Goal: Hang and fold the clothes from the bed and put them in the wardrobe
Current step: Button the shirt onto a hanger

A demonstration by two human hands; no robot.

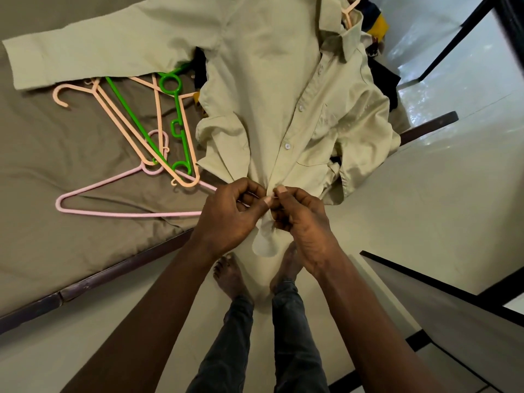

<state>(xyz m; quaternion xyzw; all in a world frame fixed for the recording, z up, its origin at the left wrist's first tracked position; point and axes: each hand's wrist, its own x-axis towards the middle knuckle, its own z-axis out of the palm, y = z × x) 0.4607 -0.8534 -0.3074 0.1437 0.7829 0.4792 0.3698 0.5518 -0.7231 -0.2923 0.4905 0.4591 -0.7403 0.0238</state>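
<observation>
Pale-green shirt (283, 80) is laid front-up on the bed (56, 154), with a peach hanger (350, 9) seated in its collar and its hem drawn past the bed edge; the lower placket is pinched by the left hand (226, 219) between curled thumb and fingers; the facing edge is pinched likewise by the right hand (303, 222), thumbs nearly touching; spare peach hangers (122, 117), a green hanger (178, 109) and a pink hanger (119, 214) are piled on the bed just left of the shirt.
</observation>
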